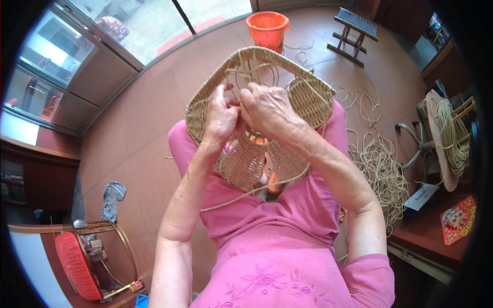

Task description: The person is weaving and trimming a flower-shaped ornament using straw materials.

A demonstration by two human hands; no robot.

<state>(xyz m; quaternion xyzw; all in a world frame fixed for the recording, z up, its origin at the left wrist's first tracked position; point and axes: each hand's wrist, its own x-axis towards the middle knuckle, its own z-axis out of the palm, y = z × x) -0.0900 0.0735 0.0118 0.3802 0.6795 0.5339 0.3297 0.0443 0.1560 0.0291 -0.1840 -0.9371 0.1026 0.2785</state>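
A partly woven basket of tan cord [310, 100] rests on my lap between my knees, its thick braided rim curving away from me. Wire loops and loose strands show in the gap at its far side. My left hand [222, 115] is closed at that gap, thumb and fingers pinched together. Right beside it, my right hand [269, 108] is bent over with its fingers curled in, nearly touching the left. Both seem to grip the woven cord, though the fingertips are largely hidden. A loose cord end [246, 194] trails across my lap to the left.
A tangled heap of cord [380, 169] lies on the floor to my right. An orange bucket [267, 30] and a small folding stool [354, 33] stand ahead. At the lower left is a red fan [77, 264]; a grey cloth [113, 200] lies near it. A coil of cord [450, 136] hangs at right.
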